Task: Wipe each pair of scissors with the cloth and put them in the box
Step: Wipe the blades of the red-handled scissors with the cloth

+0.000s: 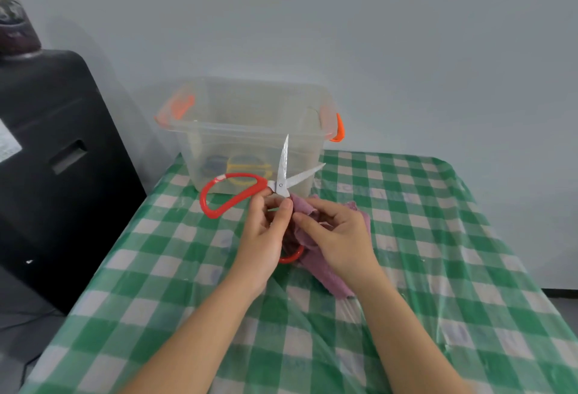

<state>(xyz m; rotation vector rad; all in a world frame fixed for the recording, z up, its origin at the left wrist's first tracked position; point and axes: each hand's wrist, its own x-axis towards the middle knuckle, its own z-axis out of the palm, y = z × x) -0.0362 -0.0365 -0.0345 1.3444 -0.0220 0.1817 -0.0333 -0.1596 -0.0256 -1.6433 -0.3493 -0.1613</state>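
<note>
Red-handled scissors [233,192] are held above the table with their blades spread open and pointing up and to the right. My left hand [266,231] pinches them just below the pivot. One red handle loop sticks out to the left; the other shows below my left palm. My right hand [334,237] grips a purple cloth [316,264] bunched against the scissors beside the pivot. Behind them stands a clear plastic box [250,124] with orange latches. Blue-handled and yellow-handled scissors [237,168] lie inside it, blurred through the wall.
The table [438,253] wears a green and white checked cover under clear plastic. A black cabinet [47,159] stands to the left of the table, with a dark object on top. A grey wall runs behind.
</note>
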